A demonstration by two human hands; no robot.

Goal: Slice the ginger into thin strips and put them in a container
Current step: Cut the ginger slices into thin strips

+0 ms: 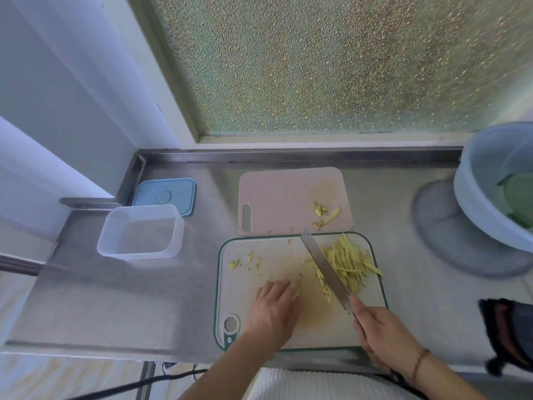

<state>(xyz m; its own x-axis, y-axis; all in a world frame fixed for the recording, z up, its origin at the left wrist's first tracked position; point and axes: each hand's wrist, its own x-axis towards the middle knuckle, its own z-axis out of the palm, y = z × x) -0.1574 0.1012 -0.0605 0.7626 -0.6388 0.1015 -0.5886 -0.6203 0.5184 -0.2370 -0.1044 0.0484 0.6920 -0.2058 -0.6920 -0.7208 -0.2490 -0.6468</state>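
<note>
- Two risks I see: my right grip [383, 336], wrapped round the knife [324, 268], could nick my left fingers [284, 285] curled over a ginger piece [296, 294].
- Strips [350, 262] near the board [227, 290] edge could spill onto the bench [129, 298], far from the container [141, 232].

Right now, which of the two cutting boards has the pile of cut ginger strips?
The white cutting board with the green rim, nearest the person, holds the ginger strips. The pink cutting board behind it has only a few scraps.

soft daylight enters through the frosted window [331, 62] at twelve o'clock, sparkling with speckled glare. the steel counter [101, 298] shows muted sheen; a bowl [484, 197] at three o'clock casts a broad shadow. wide-angle bending and slight blur mark the edges.
</note>
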